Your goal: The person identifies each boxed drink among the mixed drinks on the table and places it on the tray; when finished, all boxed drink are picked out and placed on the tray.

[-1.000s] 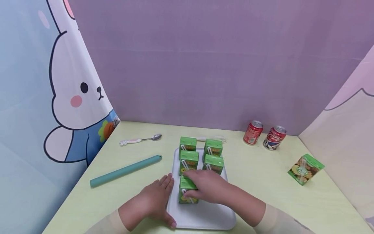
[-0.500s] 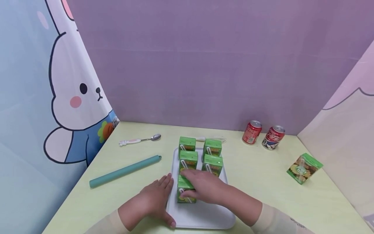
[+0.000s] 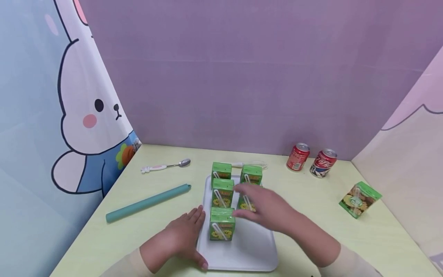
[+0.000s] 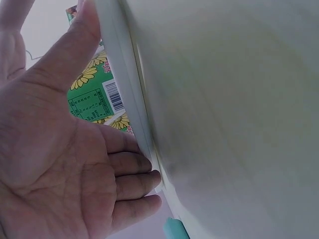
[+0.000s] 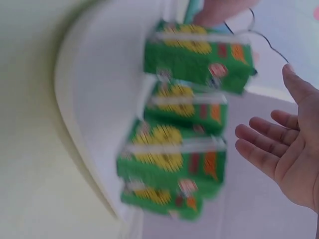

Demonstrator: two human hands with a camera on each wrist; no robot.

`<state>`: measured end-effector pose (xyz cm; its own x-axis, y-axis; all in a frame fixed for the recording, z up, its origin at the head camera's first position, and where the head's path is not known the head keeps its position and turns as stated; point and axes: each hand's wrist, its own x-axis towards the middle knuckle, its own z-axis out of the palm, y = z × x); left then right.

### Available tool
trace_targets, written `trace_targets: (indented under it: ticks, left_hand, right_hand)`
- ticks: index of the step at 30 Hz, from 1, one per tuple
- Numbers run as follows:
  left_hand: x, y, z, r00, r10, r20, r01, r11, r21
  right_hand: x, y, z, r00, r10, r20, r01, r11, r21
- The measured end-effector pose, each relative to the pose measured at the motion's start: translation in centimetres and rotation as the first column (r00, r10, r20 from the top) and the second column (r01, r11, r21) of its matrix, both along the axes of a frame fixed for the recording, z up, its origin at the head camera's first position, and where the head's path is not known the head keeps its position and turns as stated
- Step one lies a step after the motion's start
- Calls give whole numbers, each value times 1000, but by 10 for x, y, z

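Several green drink cartons with white straws stand upright on a white tray [image 3: 249, 256]. Three form the left column, the front carton [image 3: 222, 227] nearest me; two stand on the right. My left hand [image 3: 181, 236] rests against the tray's left edge, its fingers straight in the left wrist view, where the palm [image 4: 55, 154] faces the camera. Over the tray's right part hovers my right hand [image 3: 268, 207], thumb and fingers spread with nothing between them. It partly hides the nearer right carton [image 3: 243, 204]. The right wrist view is blurred but shows the hand [image 5: 299, 154] apart from the cartons.
Another green carton [image 3: 360, 200] lies tilted at the far right. Two red cans [image 3: 298, 157] stand at the back right. A whisk [image 3: 254, 165] lies behind the tray, with a spoon [image 3: 166, 166] and a teal stick [image 3: 149, 202] to its left.
My right hand has let go of the front left carton and moved right and up, away from it. That carton stands on the tray. My left hand stays in place.
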<state>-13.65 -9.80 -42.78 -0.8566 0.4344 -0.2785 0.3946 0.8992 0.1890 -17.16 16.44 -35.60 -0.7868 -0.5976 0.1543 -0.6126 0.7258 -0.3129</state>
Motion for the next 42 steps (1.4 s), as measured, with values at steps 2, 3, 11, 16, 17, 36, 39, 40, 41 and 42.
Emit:
trace_targets:
  ticks: [2,3,11,16,17,36,39,40,41,42]
  left_hand:
    - [0,0,-1,1000,-1,7,1,1000,1]
    - [0,0,-1,1000,-1,12,1,1000,2]
    - [-1,1,-3,1000,-8,17,8,1000,-8]
    - [1,1,0,1000,-6,9,6,1000,-5]
    - [1,0,0,1000,-6,7,6,1000,-4]
    - [0,-6,-5,999,-38,-4,38,998,43]
    - [0,-9,-7,999,-50,-8,50,998,48]
    - [-1,-9,-8,998,-54,-8,55,997,52]
    - [-1,-10,-8,998,-58,-9,59,997,55]
    - [-1,-10,-8,998,-63,-12,63,996,55]
  right_hand:
    - [-2,14,9,998,-43,-49,41,999,-34]
    - [-4,23,13,995,-66,-76,62,997,-50]
    - [-29,107,35,941,-279,-193,256,957,-138]
    - [-46,167,39,891,-425,-159,404,903,-148]
    - [-50,179,37,878,-455,-148,437,889,-141]
    - [-76,328,-41,698,-677,232,656,735,171]
    - [-77,334,-48,692,-664,282,640,746,184]
    - [-77,335,-49,693,-662,284,638,747,185]
    - [-77,336,-50,695,-662,282,638,748,183]
    - [-76,337,-51,697,-661,279,639,749,177]
